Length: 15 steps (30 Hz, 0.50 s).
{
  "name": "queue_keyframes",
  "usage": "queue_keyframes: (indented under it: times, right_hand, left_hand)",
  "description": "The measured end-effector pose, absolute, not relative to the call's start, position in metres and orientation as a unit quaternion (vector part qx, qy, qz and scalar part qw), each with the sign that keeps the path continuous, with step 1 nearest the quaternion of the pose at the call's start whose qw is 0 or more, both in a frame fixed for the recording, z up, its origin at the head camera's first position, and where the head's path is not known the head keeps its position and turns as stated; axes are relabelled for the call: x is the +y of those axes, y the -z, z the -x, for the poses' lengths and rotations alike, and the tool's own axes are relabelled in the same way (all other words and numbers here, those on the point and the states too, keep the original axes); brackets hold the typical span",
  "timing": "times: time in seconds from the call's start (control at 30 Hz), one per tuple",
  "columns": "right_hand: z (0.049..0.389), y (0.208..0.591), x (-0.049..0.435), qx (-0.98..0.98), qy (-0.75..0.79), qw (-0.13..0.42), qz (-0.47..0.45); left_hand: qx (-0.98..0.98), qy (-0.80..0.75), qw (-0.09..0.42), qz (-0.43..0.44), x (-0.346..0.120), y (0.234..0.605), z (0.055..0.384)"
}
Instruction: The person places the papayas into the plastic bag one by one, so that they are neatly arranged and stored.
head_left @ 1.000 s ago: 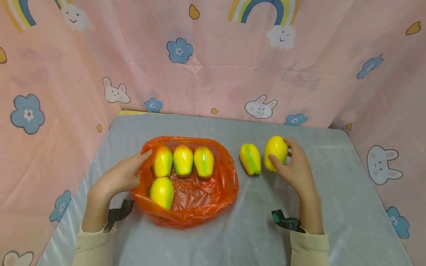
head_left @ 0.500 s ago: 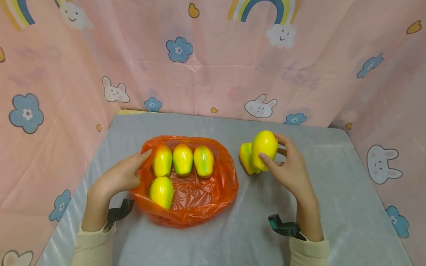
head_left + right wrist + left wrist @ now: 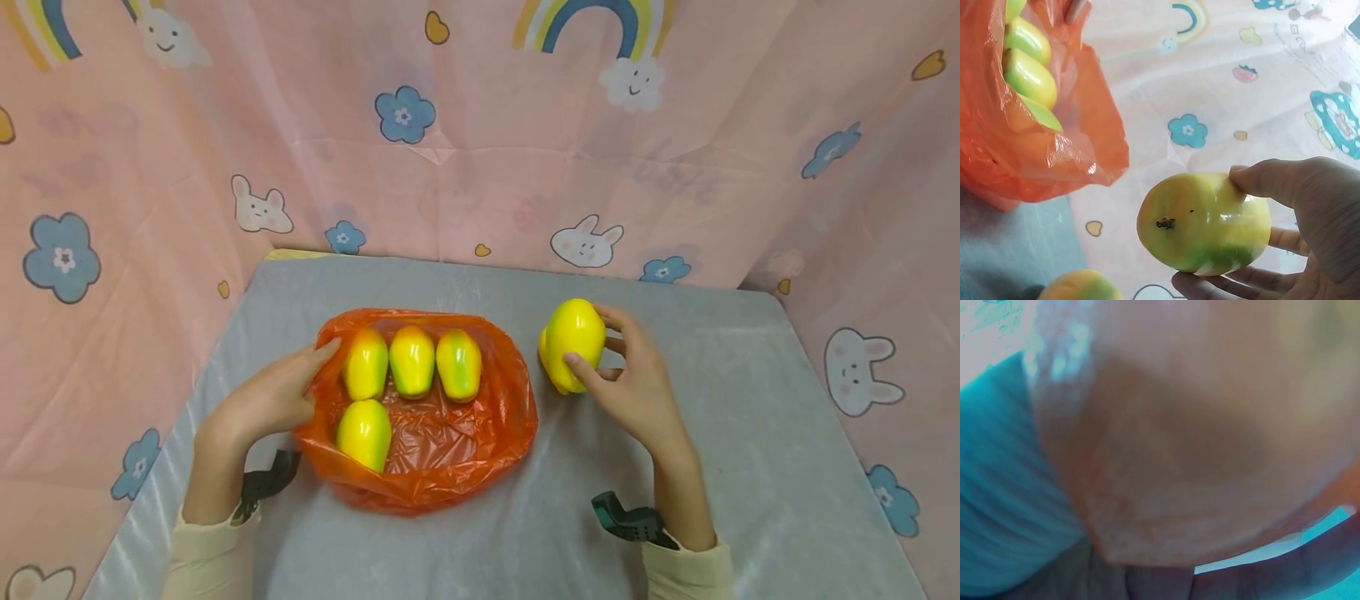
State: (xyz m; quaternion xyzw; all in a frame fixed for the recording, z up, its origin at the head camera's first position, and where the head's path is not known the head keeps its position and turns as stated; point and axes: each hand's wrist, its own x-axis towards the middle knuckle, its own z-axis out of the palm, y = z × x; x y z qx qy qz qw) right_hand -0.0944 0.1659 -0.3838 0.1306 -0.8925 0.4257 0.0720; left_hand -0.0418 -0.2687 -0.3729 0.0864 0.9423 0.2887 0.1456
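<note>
My left hand (image 3: 262,400) grips the left rim of a red plastic bag (image 3: 420,492), which stands with its mouth spread wide. Several glossy yellow-green fruits, mango- or papaya-like, lie inside: a row along the back and one fruit (image 3: 365,435) at the front left. To the right of the bag, my right hand (image 3: 637,383) holds another such fruit (image 3: 579,342) between thumb and fingers. The right wrist view shows the dark stem mark on this held fruit (image 3: 1204,225). Mostly hidden behind it in the head view is one more fruit (image 3: 1082,287). Blurred bag film fills much of the left wrist view.
A grey cloth covers the table (image 3: 750,433). Around its back and sides hangs a pink printed curtain (image 3: 480,183). Each wrist carries a dark camera mount, such as the right one (image 3: 630,521).
My right hand has lifted the fruit and carried it left, in front of the other loose fruit. The left hand and the bag have stayed where they were.
</note>
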Motion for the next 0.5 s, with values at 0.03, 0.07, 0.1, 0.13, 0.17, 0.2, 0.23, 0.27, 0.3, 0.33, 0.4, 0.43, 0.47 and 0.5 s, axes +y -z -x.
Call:
queue_keyframes:
  times: [0.03,0.07,0.1,0.13,0.17,0.2,0.23,0.27,0.3,0.33,0.4,0.43,0.47,0.5]
  right_hand:
    - [0.094,0.384,0.165,-0.891,-0.428,0.07,-0.131]
    - [0.094,0.384,0.164,-0.89,-0.431,0.068,-0.131]
    - [0.094,0.384,0.163,-0.889,-0.435,0.065,-0.132]
    - [0.094,0.384,0.162,-0.888,-0.435,0.063,-0.132]
    - [0.094,0.384,0.162,-0.888,-0.436,0.063,-0.132]
    - [0.094,0.383,0.161,-0.887,-0.438,0.062,-0.133]
    - [0.094,0.383,0.159,-0.886,-0.439,0.061,-0.133]
    - [0.093,0.383,0.158,-0.886,-0.44,0.059,-0.134]
    - [0.093,0.382,0.156,-0.885,-0.442,0.057,-0.135]
    - [0.093,0.382,0.154,-0.884,-0.444,0.053,-0.136]
    - [0.092,0.383,0.15,-0.882,-0.448,0.046,-0.137]
    - [0.092,0.384,0.148,-0.881,-0.45,0.042,-0.137]
    - [0.092,0.384,0.146,-0.88,-0.453,0.036,-0.138]
    - [0.091,0.385,0.143,-0.879,-0.455,0.031,-0.139]
  left_hand:
    - [0.942,-0.288,0.145,-0.086,-0.269,0.373,0.041]
    - [0.942,-0.29,0.145,-0.087,-0.269,0.373,0.041]
    - [0.942,-0.29,0.144,-0.087,-0.269,0.373,0.041]
    - [0.942,-0.29,0.143,-0.087,-0.269,0.373,0.042]
    - [0.942,-0.291,0.143,-0.086,-0.269,0.373,0.042]
    - [0.943,-0.289,0.141,-0.087,-0.269,0.374,0.042]
    - [0.943,-0.288,0.14,-0.088,-0.27,0.374,0.042]
    - [0.944,-0.287,0.139,-0.088,-0.27,0.374,0.043]
    - [0.944,-0.286,0.139,-0.088,-0.27,0.374,0.043]
    - [0.944,-0.286,0.14,-0.087,-0.271,0.374,0.043]
    - [0.944,-0.285,0.142,-0.086,-0.271,0.374,0.044]
    - [0.944,-0.286,0.143,-0.085,-0.271,0.374,0.044]
    - [0.943,-0.286,0.144,-0.084,-0.271,0.374,0.044]
    - [0.944,-0.286,0.145,-0.085,-0.271,0.374,0.044]
